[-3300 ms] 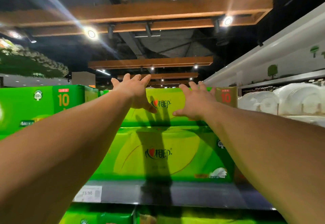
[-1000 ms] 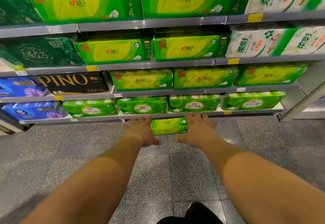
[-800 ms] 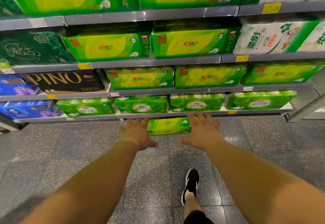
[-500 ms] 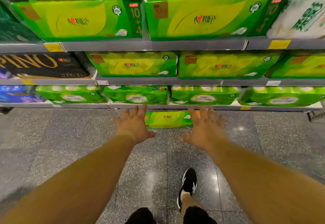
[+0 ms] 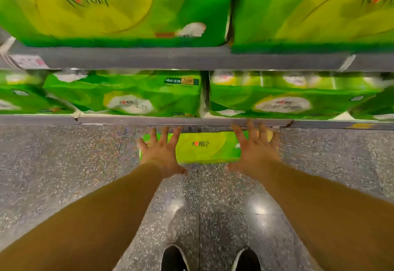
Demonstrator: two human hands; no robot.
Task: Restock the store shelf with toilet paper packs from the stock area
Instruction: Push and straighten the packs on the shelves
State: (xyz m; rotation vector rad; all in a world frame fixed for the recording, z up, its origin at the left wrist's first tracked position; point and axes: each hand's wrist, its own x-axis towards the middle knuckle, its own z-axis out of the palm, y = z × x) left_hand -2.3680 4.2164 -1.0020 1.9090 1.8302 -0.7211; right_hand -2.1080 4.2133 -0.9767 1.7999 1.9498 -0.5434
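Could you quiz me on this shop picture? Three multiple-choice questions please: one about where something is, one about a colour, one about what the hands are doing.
1. Where does the pack between the hands lie?
A. on the floor by the bottom shelf
B. on the top shelf
C. in a trolley

2. What colour is that pack, mainly?
A. blue
B. green and yellow
C. black

3. How are the hands?
A. both curled into fists
B. one gripping a price tag
C. both open with fingers spread

Answers:
1 A: the pack rests on the speckled floor, just in front of the bottom shelf.
2 B: its wrapper is bright green with a yellow patch.
3 C: the left hand and right hand show straight, spread fingers at the pack's two ends, not yet curled round it.
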